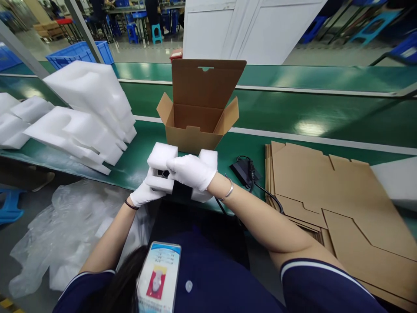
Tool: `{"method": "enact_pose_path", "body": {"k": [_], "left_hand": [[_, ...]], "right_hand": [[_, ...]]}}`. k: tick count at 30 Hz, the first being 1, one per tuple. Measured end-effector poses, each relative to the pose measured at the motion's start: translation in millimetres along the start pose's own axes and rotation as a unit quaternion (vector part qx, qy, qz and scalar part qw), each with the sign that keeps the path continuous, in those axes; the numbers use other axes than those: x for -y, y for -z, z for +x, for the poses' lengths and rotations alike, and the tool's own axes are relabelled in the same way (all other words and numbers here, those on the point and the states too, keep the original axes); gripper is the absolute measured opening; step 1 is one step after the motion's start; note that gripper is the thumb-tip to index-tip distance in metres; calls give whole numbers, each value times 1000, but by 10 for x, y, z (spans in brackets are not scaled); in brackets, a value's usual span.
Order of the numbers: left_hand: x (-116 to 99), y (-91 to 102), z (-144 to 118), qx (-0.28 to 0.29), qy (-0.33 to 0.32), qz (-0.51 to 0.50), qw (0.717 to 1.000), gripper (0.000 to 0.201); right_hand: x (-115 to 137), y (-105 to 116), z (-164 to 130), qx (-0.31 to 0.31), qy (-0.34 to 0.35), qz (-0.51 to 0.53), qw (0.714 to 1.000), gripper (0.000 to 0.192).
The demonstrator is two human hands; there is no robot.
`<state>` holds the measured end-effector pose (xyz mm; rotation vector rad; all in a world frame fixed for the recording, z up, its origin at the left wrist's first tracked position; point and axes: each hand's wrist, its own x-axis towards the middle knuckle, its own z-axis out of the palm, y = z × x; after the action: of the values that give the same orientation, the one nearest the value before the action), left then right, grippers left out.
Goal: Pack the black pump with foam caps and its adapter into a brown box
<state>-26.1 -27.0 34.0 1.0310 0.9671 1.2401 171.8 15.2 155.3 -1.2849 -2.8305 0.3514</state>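
Foam end caps sandwiching a dark device, at counter edge before open carton. Left hand grips left cap from below; right hand clasps over top.

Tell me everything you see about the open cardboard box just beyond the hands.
The open cardboard box is small, plain brown corrugated board. It stands upright on the green conveyor bench, lid flap raised vertical at the back with a hang-slot cutout near its top edge. Two side flaps splay outward; the front tuck tab stands up. What shows of its inside looks empty. Neither hand touches it.
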Motion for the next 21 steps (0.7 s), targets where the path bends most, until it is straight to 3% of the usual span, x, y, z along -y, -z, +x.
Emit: {"method": "enact_pose_path", "body": {"k": [2, 4, 6, 8, 10, 12, 13, 14, 16, 18, 19, 21], "left_hand": [[75, 67, -45, 74, -32, 43, 996, 95], [71, 200, -87, 92, -48, 33, 994, 112], [-84, 303, -103, 38, -82, 2, 996, 125], [-381, 243, -63, -12, -152, 39, 987, 124], [-713, -53, 47, 38, -163, 121, 978, 103], [-939, -544, 212, 133, -91, 86, 983, 62], [-986, -819, 304, 171, -55, 58, 982, 49], [-988, -1083, 394, 236, -9, 44, 971, 43], [-894, -1500, 556, 389, 89, 63, 915, 41], [-757, -1706, 678, 485, 123, 105, 859, 40], [-701, -1733, 722, 507, 104, 130, 846, 38], [-641, -1686, 787, 529, -8, 193, 827, 31]], "right_hand": [[-83, 65, -76, -31, -11, -6, 999, 14], [-257, 109, -309, -143, -42, 46, 988, 25], [-474, 59, -697, -255, -119, 120, 952, 36], [-637, -120, -1153, -249, -221, 160, 929, 43], [-673, -383, -1553, -134, -267, 167, 940, 46], [-596, -635, -1803, -19, -242, 158, 957, 46], [-535, -728, -1865, 10, -221, 151, 963, 42], [-469, -791, -1889, 16, -208, 142, 968, 35], [-341, -836, -1860, -17, -218, 125, 968, 28], [-222, -824, -1785, -56, -245, 122, 960, 31], [-163, -821, -1744, -60, -254, 128, 957, 31], [-46, -858, -1668, -27, -266, 144, 953, 29]]}}
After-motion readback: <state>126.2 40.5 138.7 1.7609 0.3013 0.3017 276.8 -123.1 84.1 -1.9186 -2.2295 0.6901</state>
